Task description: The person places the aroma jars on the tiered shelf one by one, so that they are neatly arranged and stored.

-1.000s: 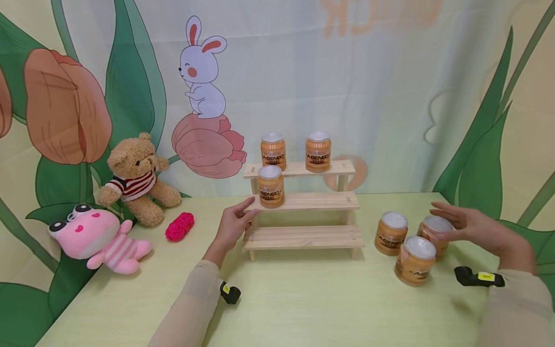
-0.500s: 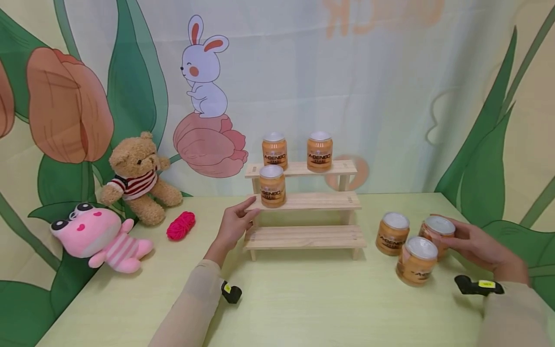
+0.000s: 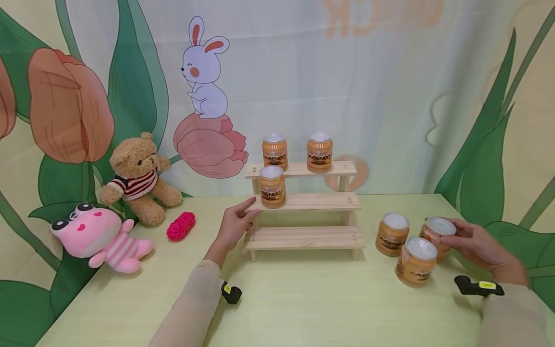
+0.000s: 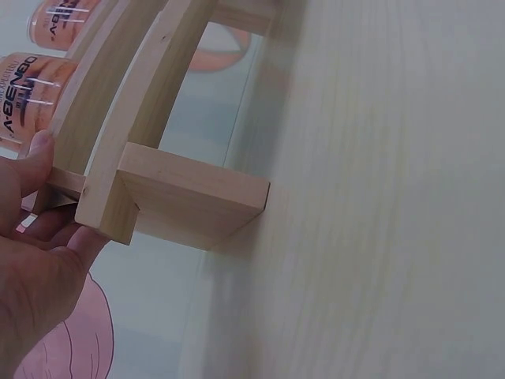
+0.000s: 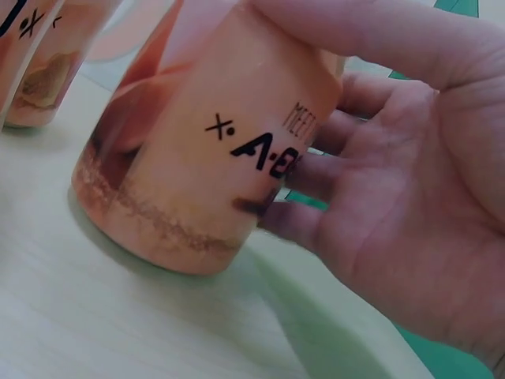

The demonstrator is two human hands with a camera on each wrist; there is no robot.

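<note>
My left hand (image 3: 233,226) grips the left end of a three-step wooden display shelf (image 3: 318,201) at its middle step. In the left wrist view the thumb lies on top of the plank (image 4: 106,189) and the fingers are beneath it. At the right, my right hand (image 3: 479,248) grips an orange jar with a silver lid (image 3: 439,226), thumb on the near side and fingers round the back. The right wrist view shows this jar (image 5: 197,158) close to the tabletop. Two like jars stand beside it, one left (image 3: 391,235) and one in front (image 3: 417,262).
Two orange jars (image 3: 274,152) (image 3: 320,153) stand on the top step, and another jar (image 3: 272,188) is at the left of the middle step. A teddy bear (image 3: 138,178), a pink frog plush (image 3: 104,236) and pink yarn (image 3: 181,226) lie at the table's left. A printed curtain (image 3: 390,96) hangs behind.
My right hand has come down from above the rear right jar and closed round its side. The left hand stays on the shelf.
</note>
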